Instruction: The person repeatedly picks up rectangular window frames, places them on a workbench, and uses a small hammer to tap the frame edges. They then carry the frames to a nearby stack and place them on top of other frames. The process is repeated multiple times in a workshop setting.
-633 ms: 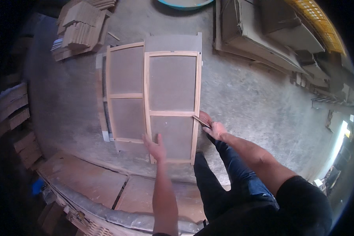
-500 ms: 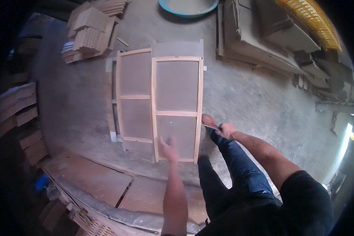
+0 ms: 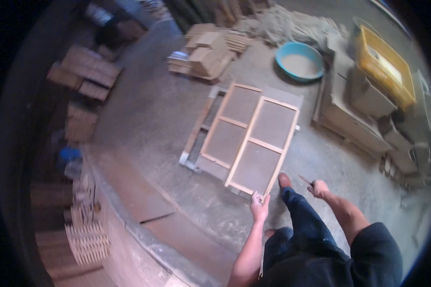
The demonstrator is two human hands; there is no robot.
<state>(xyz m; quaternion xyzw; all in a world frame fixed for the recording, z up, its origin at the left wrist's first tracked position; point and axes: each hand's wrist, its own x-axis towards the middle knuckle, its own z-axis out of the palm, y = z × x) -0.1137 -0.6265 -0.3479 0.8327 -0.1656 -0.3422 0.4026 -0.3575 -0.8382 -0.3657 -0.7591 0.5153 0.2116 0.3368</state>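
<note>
One corner of a pale wooden frame with brown panels [image 3: 248,143] is gripped by the left hand [image 3: 259,208]; a thin stick-like tool [image 3: 305,180] is held in the closed right hand [image 3: 318,189]; sandy powder fills a round blue basin [image 3: 299,60].

The wooden frame [image 3: 248,138] lies flat on the floor [image 3: 143,115], ahead of the person. Behind it sits a stack of boards [image 3: 208,52]; to the right of that stack, a basin [image 3: 299,60]. A crate [image 3: 385,64] rests on stacked slabs [image 3: 354,119] right of the frame.
</note>
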